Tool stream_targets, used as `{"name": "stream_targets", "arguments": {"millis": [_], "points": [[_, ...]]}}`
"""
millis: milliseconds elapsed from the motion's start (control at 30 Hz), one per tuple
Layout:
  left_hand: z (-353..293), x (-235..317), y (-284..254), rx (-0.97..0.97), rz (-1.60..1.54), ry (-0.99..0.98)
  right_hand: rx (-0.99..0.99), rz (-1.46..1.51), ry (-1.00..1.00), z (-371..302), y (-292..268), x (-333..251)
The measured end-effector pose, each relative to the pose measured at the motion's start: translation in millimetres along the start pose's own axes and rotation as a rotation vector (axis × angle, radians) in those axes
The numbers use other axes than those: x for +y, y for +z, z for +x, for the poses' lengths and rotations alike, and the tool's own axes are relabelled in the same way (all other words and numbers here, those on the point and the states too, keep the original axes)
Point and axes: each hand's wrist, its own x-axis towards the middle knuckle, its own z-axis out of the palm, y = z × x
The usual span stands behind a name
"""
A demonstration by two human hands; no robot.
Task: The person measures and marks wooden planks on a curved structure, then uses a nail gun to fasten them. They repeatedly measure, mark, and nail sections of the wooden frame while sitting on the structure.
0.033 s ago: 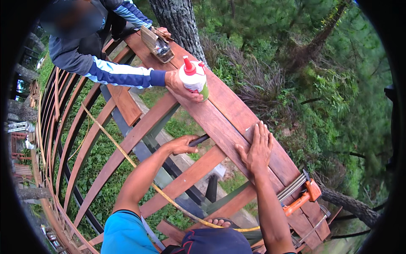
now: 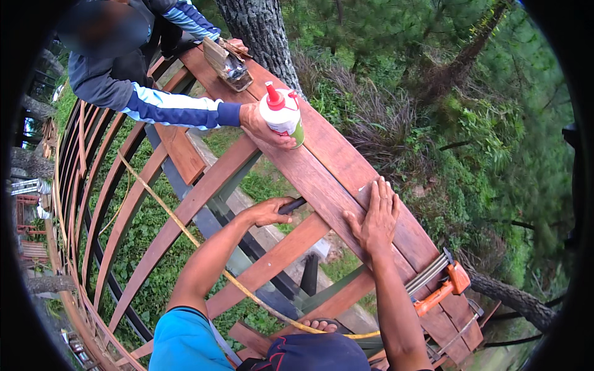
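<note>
My left hand [image 2: 270, 212] is closed around a black handle [image 2: 292, 206] beside the near edge of the reddish-brown planks. The handle's far end goes under the plank and is hidden. Fingers stretched out, my right hand [image 2: 375, 217] lies flat across two long planks [image 2: 322, 164] set edge to edge. Further up the planks, a co-worker's hand [image 2: 266, 126] holds a white and green bottle [image 2: 283, 117] with a red nozzle. That person's other hand [image 2: 236, 46] is beside a rough wooden block [image 2: 228, 65] on the planks.
An orange tool with metal bars [image 2: 444, 290], perhaps a clamp, spans the planks at right. Curved wooden ribs [image 2: 185, 216] with open gaps run leftward above greenery. A yellow hose or cord [image 2: 179, 222] crosses them. A tree trunk [image 2: 260, 37] stands behind; a dark cap [image 2: 318, 352] shows at the bottom.
</note>
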Motion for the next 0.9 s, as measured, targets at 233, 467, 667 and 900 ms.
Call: {"name": "stream_targets", "arguments": {"millis": [233, 467, 667, 900], "points": [[36, -11, 3, 0.14, 0.132, -0.002, -0.025, -0.019, 0.02, 11, 3, -1], [52, -21, 21, 0.368, 0.39, 0.098, -0.053, -0.077, -0.01, 13, -2, -5], [53, -22, 12, 0.344, 0.392, 0.048, -0.082, -0.083, 0.022, 14, -1, -6], [39, 16, 3, 0.191, 0.372, 0.043, -0.089, -0.084, 0.02, 15, -1, -4]]}}
